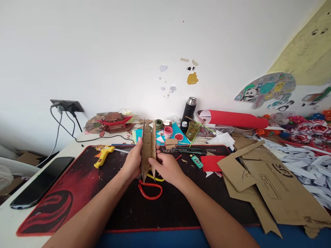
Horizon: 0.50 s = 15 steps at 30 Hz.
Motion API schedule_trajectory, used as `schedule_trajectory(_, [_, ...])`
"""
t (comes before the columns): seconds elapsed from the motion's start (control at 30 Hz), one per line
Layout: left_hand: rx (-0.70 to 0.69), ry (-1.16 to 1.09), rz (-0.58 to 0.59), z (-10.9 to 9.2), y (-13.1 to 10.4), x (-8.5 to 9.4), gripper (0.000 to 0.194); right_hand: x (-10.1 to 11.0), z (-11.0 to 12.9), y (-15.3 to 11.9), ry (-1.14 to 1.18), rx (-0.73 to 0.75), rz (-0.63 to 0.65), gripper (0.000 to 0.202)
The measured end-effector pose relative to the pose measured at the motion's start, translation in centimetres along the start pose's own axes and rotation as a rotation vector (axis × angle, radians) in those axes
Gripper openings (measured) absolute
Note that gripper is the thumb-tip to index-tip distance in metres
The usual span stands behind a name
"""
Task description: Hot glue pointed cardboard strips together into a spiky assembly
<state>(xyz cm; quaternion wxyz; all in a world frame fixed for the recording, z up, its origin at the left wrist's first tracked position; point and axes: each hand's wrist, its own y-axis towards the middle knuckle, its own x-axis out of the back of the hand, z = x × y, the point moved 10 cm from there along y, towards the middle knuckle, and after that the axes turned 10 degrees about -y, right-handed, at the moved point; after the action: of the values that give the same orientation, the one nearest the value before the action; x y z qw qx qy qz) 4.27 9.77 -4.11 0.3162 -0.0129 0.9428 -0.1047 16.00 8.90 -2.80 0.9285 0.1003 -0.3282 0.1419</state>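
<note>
Head view. Two bare hands at the centre of the frame, one cardboard piece between them. The cardboard piece (147, 148) stands nearly upright over the mat, its long panels angled against one another; exact panel count unclear.
Left hand (133, 160): closed about the left edge, thumb pointing up along it, most fingers hidden. Right hand (169, 167): closed in a pinch at the right side, thumb on the near face, fingers partly behind.

Counts. Below the hands, one red loop handle (150, 198) and one yellow handle (157, 178), partly covered. Centre left, one yellow glue gun (104, 156). Far left, one phone (42, 182). Right of centre, one black cutter (191, 151), one small teal object (197, 161), one red sheet (212, 163). Behind, one thermos (189, 112), one red roll (235, 119), one model boat (116, 124). At right, several overlapping cardboard scraps (279, 186) beside a heap of white paper strips (310, 175), too many to count.

Surface: dark mat (124, 203) with red edging and a red patch lower left, on a white desk (10, 215).

Room: white wall (116, 51) across the top, stickers near the middle, one yellow poster (305, 51) upper right, one socket panel (66, 102) at left with cables.
</note>
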Motion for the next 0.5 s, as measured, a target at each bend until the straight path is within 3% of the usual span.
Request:
schedule_trajectory(0.13, [-0.017, -0.003, 0.028, 0.1, -0.2, -0.6, 0.07, 0.3, -0.5, 0.2, -0.011, -0.024, -0.026, 0.039])
schedule_trajectory(0.3, [0.072, -0.051, 0.127, 0.4, -0.2, -1.4, 0.076, 1.0, -0.2, 0.3, -0.055, -0.024, -0.051, 0.042])
schedule_trajectory(0.5, [0.056, -0.045, 0.085, -0.2, 0.5, 0.0, 0.067, 0.5, 0.3, -0.1, -0.054, -0.024, 0.027, 0.044])
